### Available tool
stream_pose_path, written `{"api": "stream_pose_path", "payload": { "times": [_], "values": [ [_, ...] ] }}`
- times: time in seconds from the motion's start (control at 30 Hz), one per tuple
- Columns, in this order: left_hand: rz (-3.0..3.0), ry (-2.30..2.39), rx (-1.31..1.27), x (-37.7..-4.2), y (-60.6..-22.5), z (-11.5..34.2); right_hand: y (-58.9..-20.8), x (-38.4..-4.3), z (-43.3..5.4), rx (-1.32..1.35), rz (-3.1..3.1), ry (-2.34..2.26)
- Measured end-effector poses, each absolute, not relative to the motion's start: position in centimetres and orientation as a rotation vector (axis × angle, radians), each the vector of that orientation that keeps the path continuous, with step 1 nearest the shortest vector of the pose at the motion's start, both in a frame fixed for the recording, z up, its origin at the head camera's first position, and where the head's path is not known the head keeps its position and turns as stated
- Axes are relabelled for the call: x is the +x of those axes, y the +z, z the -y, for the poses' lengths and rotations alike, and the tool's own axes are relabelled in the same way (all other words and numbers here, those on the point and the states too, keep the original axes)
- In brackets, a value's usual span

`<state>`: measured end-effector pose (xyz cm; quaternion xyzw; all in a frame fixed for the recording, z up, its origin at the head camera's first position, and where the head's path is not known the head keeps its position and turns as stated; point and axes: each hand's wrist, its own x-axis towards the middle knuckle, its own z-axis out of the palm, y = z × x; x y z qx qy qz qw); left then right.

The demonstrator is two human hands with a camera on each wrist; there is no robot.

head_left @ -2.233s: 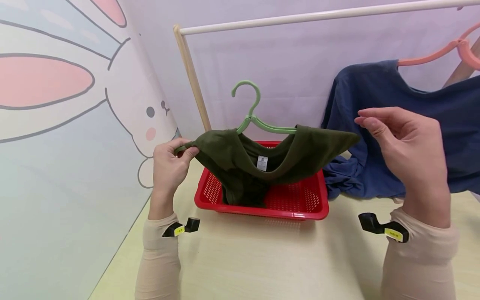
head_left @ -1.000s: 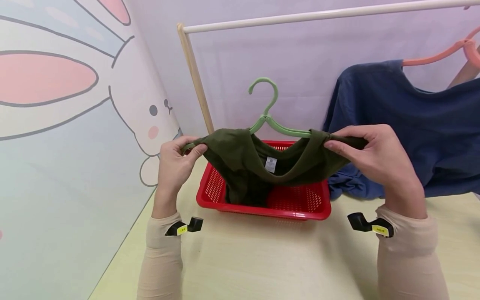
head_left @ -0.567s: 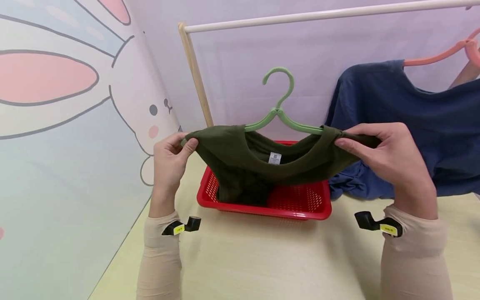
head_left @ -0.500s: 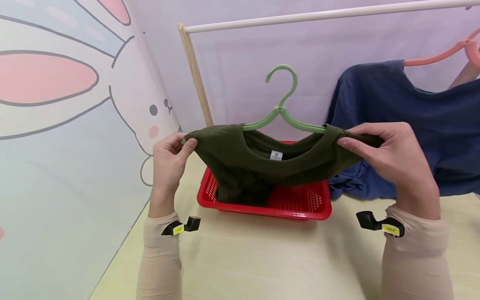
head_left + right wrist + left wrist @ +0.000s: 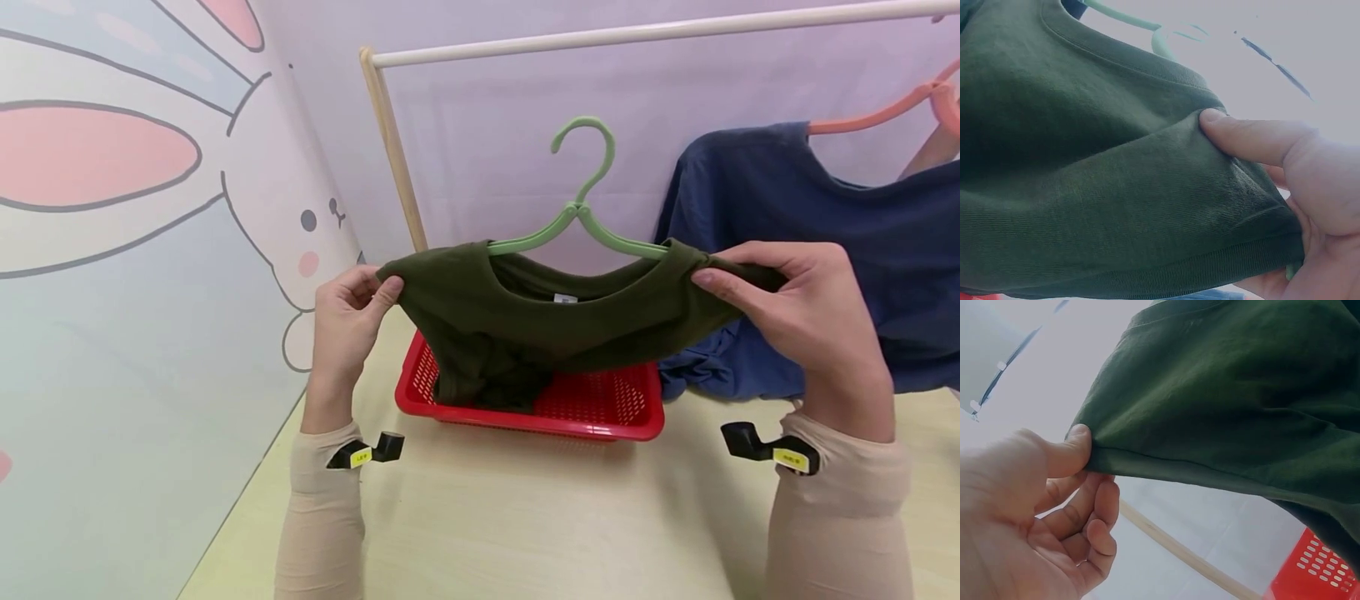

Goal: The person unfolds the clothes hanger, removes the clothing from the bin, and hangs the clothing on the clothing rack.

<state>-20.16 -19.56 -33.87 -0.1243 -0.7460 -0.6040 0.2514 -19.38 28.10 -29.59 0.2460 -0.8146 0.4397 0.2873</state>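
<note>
A dark green T-shirt (image 5: 555,329) hangs stretched between both hands, with a green hanger (image 5: 592,235) inside its neck opening and the hook standing up. My left hand (image 5: 347,333) pinches the left shoulder end; in the left wrist view its thumb (image 5: 1075,447) presses on the sleeve edge. On the other side, my right hand (image 5: 813,317) pinches the shirt's right shoulder near the collar, thumb in front, as the right wrist view shows too. The lower part of the shirt droops into a red basket (image 5: 525,421). A white label shows at the back of the collar.
Behind the basket stands a clothes rack with a white rail (image 5: 637,33) and a wooden post (image 5: 393,150). At the right a blue shirt (image 5: 757,192) hangs on a pink hanger (image 5: 870,121). A rabbit-painted wall (image 5: 150,375) borders the pale tabletop (image 5: 525,517) on the left.
My right hand has come from beside the shirt to grip its right shoulder, then drawn outward. The hanger has shifted right and up, and the collar is spread wider.
</note>
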Motion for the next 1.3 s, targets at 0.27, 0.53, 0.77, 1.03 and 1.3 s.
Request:
{"api": "stream_pose_path", "payload": {
  "times": [0.27, 0.53, 0.77, 1.03, 1.3],
  "values": [
    [2.067, -1.637, -0.33, -20.5, -34.1, 18.9, -29.5, -18.9, -28.6, 0.573, 2.201, 1.208],
    [2.096, -1.647, -0.346, -20.9, -34.4, 18.8, -29.5, -18.6, -28.8, 0.512, 2.184, 1.196],
    [2.19, -1.581, -0.276, -21.3, -35.6, 19.1, -29.6, -18.3, -28.9, 0.335, 2.128, 1.2],
    [2.341, -1.494, -0.162, -21.9, -37.7, 20.3, -29.5, -17.4, -29.1, 0.245, 2.07, 1.188],
    [2.476, -1.549, -0.093, -23.7, -41.9, 21.5, -29.5, -16.8, -29.0, 0.212, 2.074, 1.169]
  ]
}}
